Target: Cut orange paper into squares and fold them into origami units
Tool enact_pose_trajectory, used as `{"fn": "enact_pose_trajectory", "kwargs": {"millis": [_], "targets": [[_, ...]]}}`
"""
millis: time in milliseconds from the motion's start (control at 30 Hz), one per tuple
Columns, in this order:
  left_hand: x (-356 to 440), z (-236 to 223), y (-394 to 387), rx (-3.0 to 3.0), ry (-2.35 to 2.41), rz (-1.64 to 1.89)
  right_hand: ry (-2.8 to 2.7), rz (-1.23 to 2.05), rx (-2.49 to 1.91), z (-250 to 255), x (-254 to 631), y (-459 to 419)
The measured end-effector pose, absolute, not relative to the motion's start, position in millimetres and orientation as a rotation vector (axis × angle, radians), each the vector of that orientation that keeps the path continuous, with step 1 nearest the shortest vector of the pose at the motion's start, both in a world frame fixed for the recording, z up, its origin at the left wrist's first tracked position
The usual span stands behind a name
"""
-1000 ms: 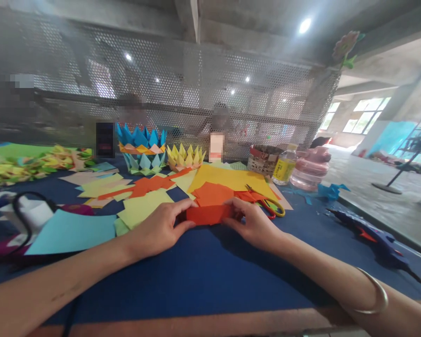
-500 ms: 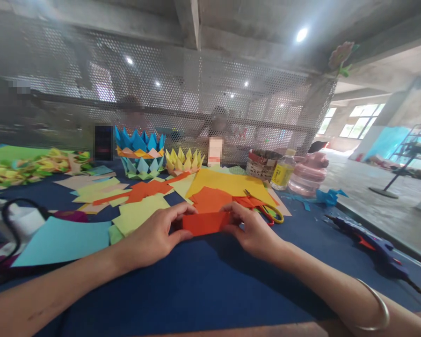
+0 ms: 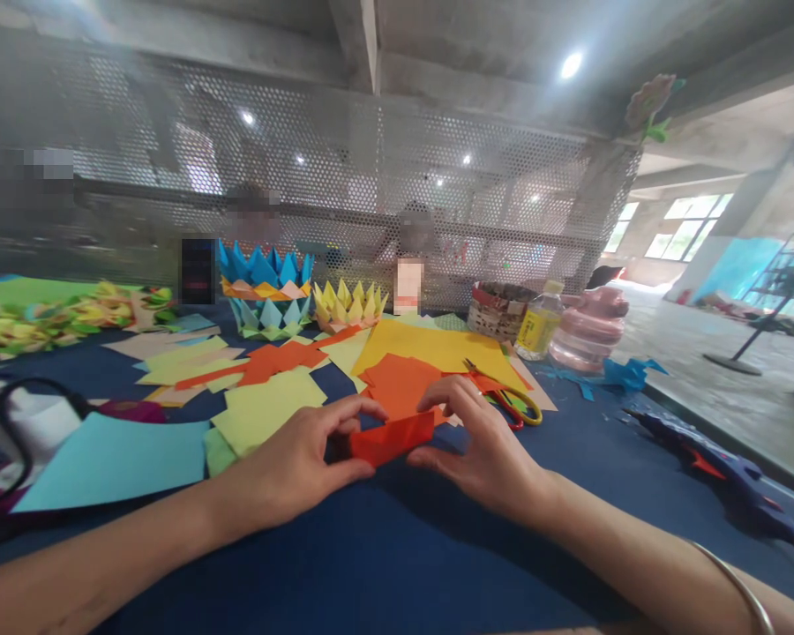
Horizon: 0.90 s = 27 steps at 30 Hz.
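Note:
A folded strip of orange-red paper (image 3: pixel 397 437) is held just above the dark blue tabletop, tilted with its right end higher. My left hand (image 3: pixel 318 450) grips its left end, thumb in front and fingers behind. At the right end, my right hand (image 3: pixel 480 437) has thumb and fingers apart around the corner; whether a fingertip touches it I cannot tell. Behind the strip lie orange paper sheets (image 3: pixel 400 381) on a larger yellow sheet (image 3: pixel 430 344). Scissors (image 3: pixel 526 406) with yellow and red handles rest just past my right hand.
Paper crowns (image 3: pixel 349 304) stand at the back beside a stacked blue one (image 3: pixel 265 265). A basket (image 3: pixel 499 309), a yellow-labelled bottle (image 3: pixel 537 326) and a pink jug (image 3: pixel 588 331) are at back right. A glue gun (image 3: pixel 715 467) lies right; a light-blue sheet (image 3: pixel 119 459) lies left.
The orange-red strip has turned from nearly level to tilted, right end up. My right thumb and fingers have spread from their pinch on its right end. My left hand keeps its grip.

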<state>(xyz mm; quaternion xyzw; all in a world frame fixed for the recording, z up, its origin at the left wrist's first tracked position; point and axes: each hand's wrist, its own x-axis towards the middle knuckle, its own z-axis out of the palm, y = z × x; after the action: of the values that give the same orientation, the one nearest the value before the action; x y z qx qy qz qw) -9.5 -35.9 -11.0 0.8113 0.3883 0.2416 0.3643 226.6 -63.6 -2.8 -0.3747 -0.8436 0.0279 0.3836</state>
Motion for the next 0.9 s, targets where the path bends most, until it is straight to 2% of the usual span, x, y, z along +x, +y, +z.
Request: {"fn": "enact_pose_trajectory", "kwargs": {"millis": [300, 667, 900], "targets": [[-9.2, -13.6, -39.6, 2.1, 0.973, 0.629, -2.323, -0.112, -0.777, -4.5, 225.6, -65.0], [-6.5, -10.5, -44.3, 2.027, 0.899, 0.739, -2.427, -0.055, -0.698, -2.0, 223.5, -67.9], [-5.8, -7.8, -50.9, 2.116, 1.001, 0.647, -2.517, 0.008, -0.71, 3.3, 219.2, -72.9]]}}
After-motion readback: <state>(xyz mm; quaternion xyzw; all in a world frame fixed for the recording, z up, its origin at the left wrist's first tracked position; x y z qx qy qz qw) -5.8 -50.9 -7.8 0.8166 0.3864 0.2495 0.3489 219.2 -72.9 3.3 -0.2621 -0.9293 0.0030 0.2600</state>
